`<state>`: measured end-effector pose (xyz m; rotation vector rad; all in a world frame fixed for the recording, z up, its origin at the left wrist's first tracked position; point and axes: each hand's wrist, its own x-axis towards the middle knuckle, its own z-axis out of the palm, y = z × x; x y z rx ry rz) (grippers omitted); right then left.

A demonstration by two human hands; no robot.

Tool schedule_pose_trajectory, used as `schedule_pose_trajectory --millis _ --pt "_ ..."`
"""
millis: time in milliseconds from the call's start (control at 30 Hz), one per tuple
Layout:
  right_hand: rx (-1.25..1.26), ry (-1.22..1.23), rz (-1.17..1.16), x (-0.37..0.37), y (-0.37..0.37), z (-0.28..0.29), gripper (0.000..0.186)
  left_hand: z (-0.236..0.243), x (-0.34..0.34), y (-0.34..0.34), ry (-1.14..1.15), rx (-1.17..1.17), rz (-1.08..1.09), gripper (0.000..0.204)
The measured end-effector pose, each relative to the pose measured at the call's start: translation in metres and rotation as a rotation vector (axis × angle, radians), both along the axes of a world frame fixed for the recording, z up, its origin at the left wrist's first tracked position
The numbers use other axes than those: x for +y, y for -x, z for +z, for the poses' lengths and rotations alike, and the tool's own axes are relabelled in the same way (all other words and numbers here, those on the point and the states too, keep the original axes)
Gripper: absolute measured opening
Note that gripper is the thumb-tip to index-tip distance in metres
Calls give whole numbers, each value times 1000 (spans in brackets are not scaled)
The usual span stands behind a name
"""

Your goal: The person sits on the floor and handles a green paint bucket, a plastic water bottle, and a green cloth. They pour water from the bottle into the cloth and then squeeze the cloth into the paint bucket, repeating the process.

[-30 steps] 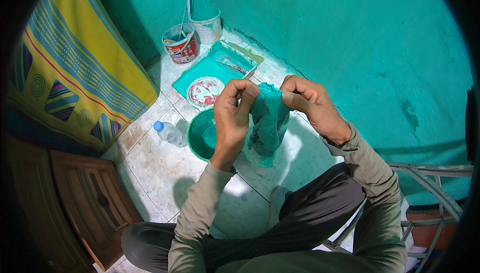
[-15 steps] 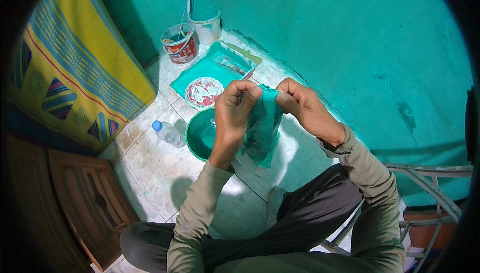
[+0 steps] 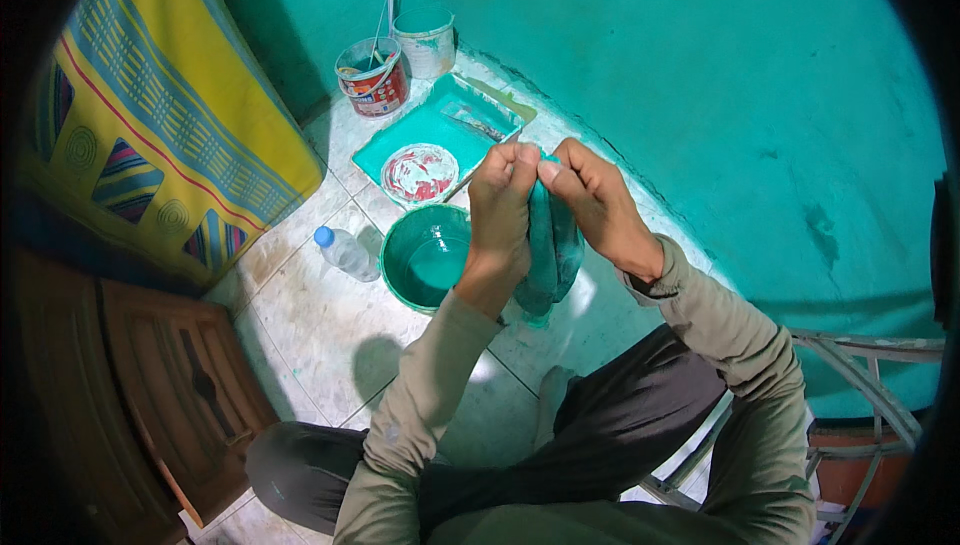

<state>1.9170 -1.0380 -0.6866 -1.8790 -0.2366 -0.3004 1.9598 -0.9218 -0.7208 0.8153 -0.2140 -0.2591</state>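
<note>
A limp, dark teal, paint-stained cloth (image 3: 543, 263) hangs down between my hands. My left hand (image 3: 499, 213) pinches its top edge between thumb and fingers. Close beside it, my right hand (image 3: 602, 203) pinches the same top edge, the two sets of fingertips almost touching. Below and left of the cloth, a green bucket (image 3: 400, 280) with teal paint in it stands on the floor, partly behind my left hand and wrist.
A teal-coated paint tray (image 3: 385, 150) bears a round, white-and-red smeared lid (image 3: 420, 173). Behind it stand a red-labelled pail (image 3: 375, 95) and a white pail (image 3: 428, 50). A blue-capped bottle (image 3: 348, 253) is left of the bucket. A metal ladder (image 3: 870, 390) leans at right.
My hands have come closer together along the cloth's top edge, and the cloth has narrowed into folds. The whole view has shifted slightly, baring more of the bucket.
</note>
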Motion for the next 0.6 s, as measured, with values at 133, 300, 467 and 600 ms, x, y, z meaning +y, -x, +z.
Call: schedule_pose_trajectory --millis 133,300,467,600 --pt "-8 1 -98 1 -10 1 25 10 -17 -7 68 31 101 22" --pt "-102 93 -165 6 -14 7 25 8 -23 -16 183 -2 52 22" --pt "-198 208 -142 6 -11 10 24 6 -31 -21 219 100 43 25" --pt "-261 285 -114 6 -8 9 23 -1 -26 -22 214 113 -18 27"
